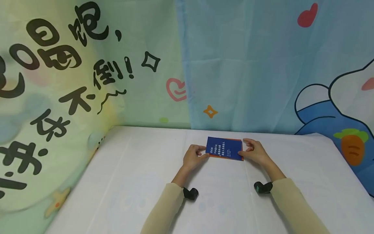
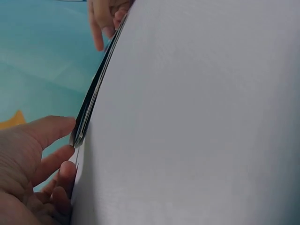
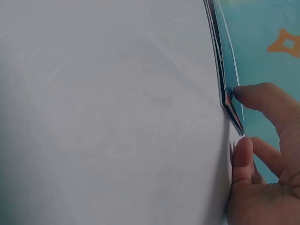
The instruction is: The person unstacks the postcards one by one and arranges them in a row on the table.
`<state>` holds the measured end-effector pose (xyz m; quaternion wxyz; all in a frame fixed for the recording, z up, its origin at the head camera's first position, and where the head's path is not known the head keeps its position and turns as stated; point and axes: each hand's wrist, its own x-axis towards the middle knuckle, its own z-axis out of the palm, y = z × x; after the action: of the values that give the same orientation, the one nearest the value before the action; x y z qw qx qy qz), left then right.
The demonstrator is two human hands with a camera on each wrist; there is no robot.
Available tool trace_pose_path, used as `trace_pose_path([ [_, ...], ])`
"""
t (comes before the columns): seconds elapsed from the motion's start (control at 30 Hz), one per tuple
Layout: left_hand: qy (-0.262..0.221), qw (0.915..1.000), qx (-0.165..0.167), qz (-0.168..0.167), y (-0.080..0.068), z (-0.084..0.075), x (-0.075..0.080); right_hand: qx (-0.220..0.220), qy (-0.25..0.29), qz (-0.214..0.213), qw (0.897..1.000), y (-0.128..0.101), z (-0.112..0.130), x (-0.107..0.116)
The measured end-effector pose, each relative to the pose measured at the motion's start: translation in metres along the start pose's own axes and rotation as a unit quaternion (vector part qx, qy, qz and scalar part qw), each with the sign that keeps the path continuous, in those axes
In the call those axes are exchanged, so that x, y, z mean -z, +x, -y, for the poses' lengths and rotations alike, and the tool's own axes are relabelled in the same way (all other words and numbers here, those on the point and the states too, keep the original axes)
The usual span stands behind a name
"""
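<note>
A small stack of cards lies flat near the far edge of the table. The top one is a dark blue card (image 1: 223,148) with white writing, and an orange edge (image 1: 243,149) peeks out beneath it. My left hand (image 1: 193,157) holds the left short side, thumb and index finger at the edge. On the right short side, my right hand (image 1: 256,152) has its thumb over the blue card and its other fingers by the far corner. Edge-on in the left wrist view, the stack (image 2: 96,84) shows several thin layers. The right wrist view shows a gap between layers (image 3: 228,101).
A white cloth covers the table (image 1: 146,182). Behind it hangs a printed curtain (image 1: 248,65), with another printed cloth (image 1: 73,139) along the left. Each wrist wears a small black camera, one on the left (image 1: 191,194) and one on the right (image 1: 263,187).
</note>
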<state>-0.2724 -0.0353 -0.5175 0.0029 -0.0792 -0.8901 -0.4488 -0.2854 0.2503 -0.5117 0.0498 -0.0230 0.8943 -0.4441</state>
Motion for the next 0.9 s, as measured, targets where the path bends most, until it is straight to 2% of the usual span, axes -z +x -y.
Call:
trace_pose_path([
  [0.17, -0.003, 1.0000, 0.005, -0.005, -0.0004, -0.0025, -0.0008, 0.012, -0.020, 0.006, 1.000, -0.0006, 0.0028, 0.0016],
  [0.53, 0.008, 0.9993, 0.029, -0.022, -0.0016, -0.0030, -0.0046, -0.021, -0.026, 0.021, 0.999, -0.0011, 0.0031, 0.0007],
  [0.67, 0.012, 0.9993, 0.027, -0.023, -0.0011, -0.0019, -0.0060, -0.024, -0.025, 0.019, 0.999, -0.0021, 0.0035, 0.0008],
  [0.9, 0.020, 0.9993, 0.028, -0.017, 0.0006, -0.0013, -0.0048, -0.030, 0.054, 0.009, 0.998, -0.0056, 0.0014, 0.0016],
])
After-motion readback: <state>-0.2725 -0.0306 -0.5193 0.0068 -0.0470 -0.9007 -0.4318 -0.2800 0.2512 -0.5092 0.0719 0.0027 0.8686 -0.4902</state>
